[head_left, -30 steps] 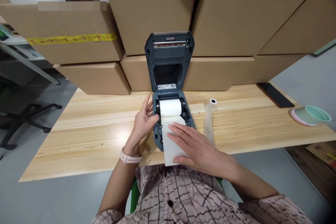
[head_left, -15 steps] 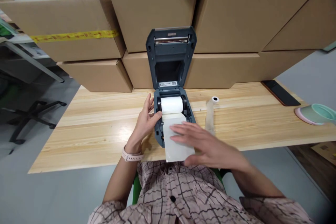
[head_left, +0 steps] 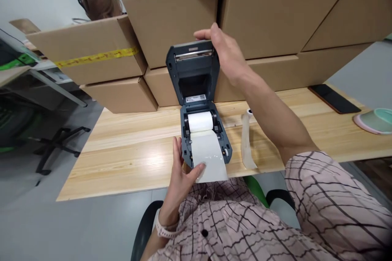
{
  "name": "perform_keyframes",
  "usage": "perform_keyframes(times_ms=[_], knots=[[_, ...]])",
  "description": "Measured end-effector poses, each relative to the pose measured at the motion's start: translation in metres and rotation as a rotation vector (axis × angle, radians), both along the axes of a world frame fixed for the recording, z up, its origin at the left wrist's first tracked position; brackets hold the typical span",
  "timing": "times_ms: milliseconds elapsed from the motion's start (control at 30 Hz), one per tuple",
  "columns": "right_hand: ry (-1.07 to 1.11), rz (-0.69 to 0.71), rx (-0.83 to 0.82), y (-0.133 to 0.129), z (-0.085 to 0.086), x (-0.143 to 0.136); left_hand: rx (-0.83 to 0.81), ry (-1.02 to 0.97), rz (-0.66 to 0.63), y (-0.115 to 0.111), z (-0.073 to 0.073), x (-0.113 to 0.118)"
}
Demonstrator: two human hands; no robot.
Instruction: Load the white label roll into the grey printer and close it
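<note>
1. While my left hand [head_left: 180,181] is at the front of the printer [head_left: 185,140], the pale, streaky-grained wooden table [head_left: 131,147] spreads out on both sides of it.
2. Beyond my right hand [head_left: 229,57] stand brown cardboard boxes [head_left: 174,20], flat-faced and stacked; one, off to its left, wears yellow tape [head_left: 101,56]. Over that box shows a person's dark hair [head_left: 98,2].
3. Far left of my left hand, a black wheeled chair base [head_left: 58,142] sits on the smooth grey floor [head_left: 92,228].
4. The printer, dark grey plastic with clipped corners, lies open between my hands. My left hand grasps its near left edge, thumb on the glossy white label strip [head_left: 212,159].
5. My right hand lies over the top edge of the raised lid [head_left: 196,71]; how tightly, I can't tell.
6. Between them sits a white, cylindrical roll [head_left: 200,122].
7. Right of my left hand lies a curling translucent ribbon [head_left: 246,142]; farther right, a flat black phone [head_left: 333,98] and a round green cup [head_left: 378,120].
</note>
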State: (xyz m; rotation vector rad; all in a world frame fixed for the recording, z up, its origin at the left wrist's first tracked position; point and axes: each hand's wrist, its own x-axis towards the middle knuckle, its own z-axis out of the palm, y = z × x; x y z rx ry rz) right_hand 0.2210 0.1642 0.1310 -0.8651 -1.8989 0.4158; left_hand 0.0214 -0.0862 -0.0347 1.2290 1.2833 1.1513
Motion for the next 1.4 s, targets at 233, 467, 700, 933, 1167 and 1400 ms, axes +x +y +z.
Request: perform_keyframes(times_ms=[233, 467, 700, 933, 1167, 1400], knots=[[-0.145, -0.002, 0.481, -0.164, -0.084, 0.017, 0.251, -0.041, 0.114, 0.007, -0.001, -0.011], [-0.204, -0.078, 0.287, -0.219, -0.146, 0.009, 0.224, -0.023, 0.103, 0.037, 0.015, -0.005], [-0.041, -0.153, 0.260, -0.217, -0.150, -0.006, 0.095, -0.155, 0.039, 0.029, 0.006, -0.001], [0.022, -0.154, 0.256, -0.217, -0.159, -0.008, 0.245, -0.094, 0.107, 0.032, 0.002, 0.008], [0.079, -0.158, 0.213, -0.217, -0.162, -0.010, 0.604, 0.351, 0.238, -0.005, -0.032, -0.002], [0.100, -0.181, 0.197, -0.218, -0.162, -0.011, 0.926, 0.842, 0.223, -0.031, -0.050, -0.012]])
